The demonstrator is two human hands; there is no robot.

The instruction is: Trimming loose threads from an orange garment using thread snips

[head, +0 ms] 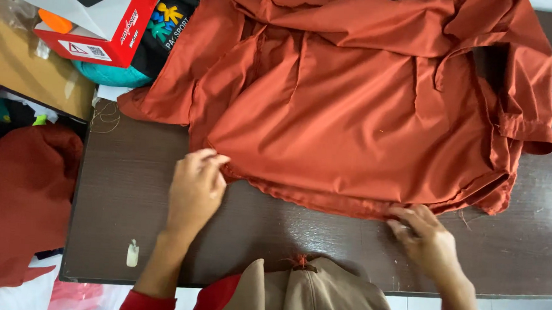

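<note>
Left hand (196,185) is pinching the lower-left corner of the orange shirt (360,109), fingers curled narrow on the hem at about 8 o'clock of the garment. Right hand (426,235) is pressing flat on the hem at about 5 o'clock, fingers spread fairly wide, tips touching the cloth edge; can't tell if it is actually gripping any fabric. Both hands are sitting on the near hem, well apart from each other.

The shirt is lying spread on the dark bench (121,222), filling the centre and 12 o'clock side, sleeves already turned inward, right sleeve cuff sticking out toward 3 o'clock. Some wrinkles are running down the middle panel.

Step in hand, as a judgement: straightening and lining up the bottom hem while folding. A next move looks to call for a firm hold on both hem corners and keeping the edge level, since the slick cloth may be slipping and bunching.

Outward: a red and grey box (91,16) is resting at 10 o'clock on a dark printed cloth (163,33) over something teal. A dark red garment (19,198) is piling up at 9 o'clock, off the bench edge. A small pale mark (132,253) is showing on the bench at 7 o'clock. A tan cap (309,295) is sitting at 6 o'clock, just below the bench edge, with red sleeves beside it.
</note>
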